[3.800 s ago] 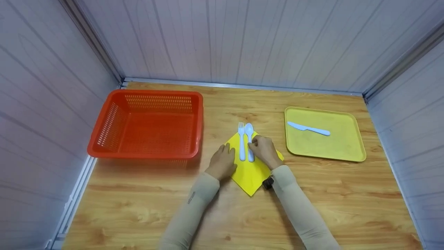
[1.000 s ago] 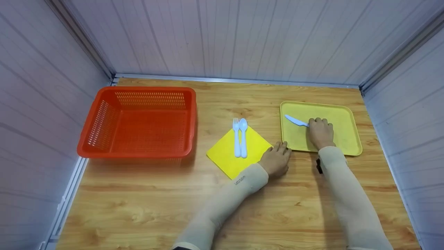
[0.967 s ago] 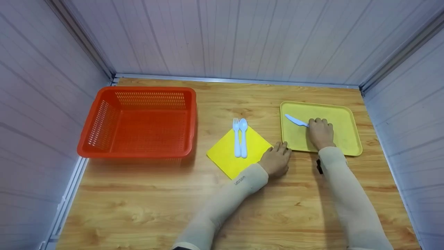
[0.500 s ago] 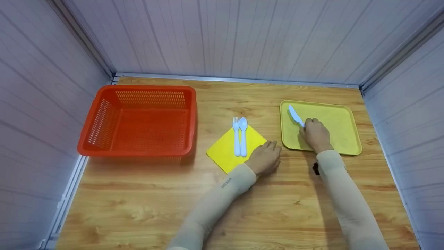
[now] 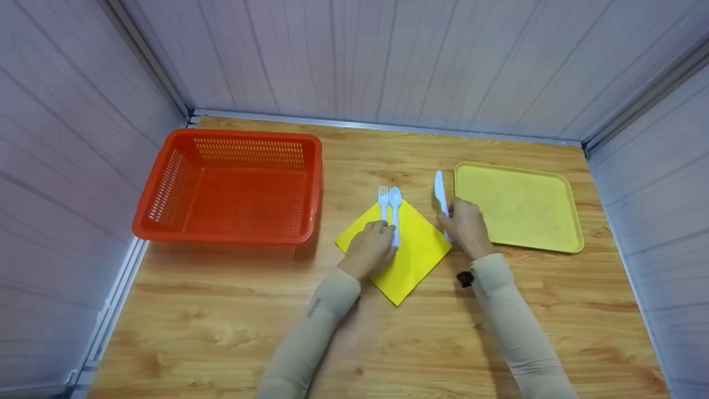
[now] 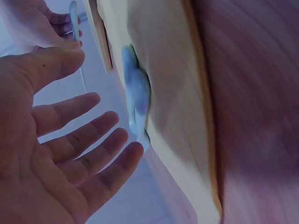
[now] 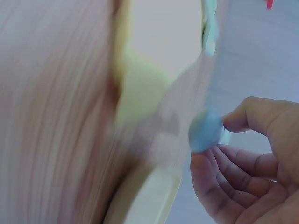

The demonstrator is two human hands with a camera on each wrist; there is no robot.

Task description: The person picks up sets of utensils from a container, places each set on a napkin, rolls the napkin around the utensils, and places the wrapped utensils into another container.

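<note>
A yellow napkin lies turned cornerwise on the wooden table. On it, side by side, are a white plastic fork and a matching spoon, heads past its far edge. My left hand hovers over their handles, covering much of the fork's; the left wrist view shows its fingers spread and holding nothing. My right hand pinches a white plastic knife between thumb and fingers, beside the napkin's right corner, blade pointing away. In the right wrist view the knife's rounded handle end faces the camera.
A yellow tray lies to the right, its near left edge close to my right hand. At the left stands a red perforated basket. Pale panelled walls enclose the table at the back and both sides.
My right hand has lifted the knife off the tray, turned it upright in view and carried it left. My left hand has moved left from the napkin's right corner onto the cutlery.
</note>
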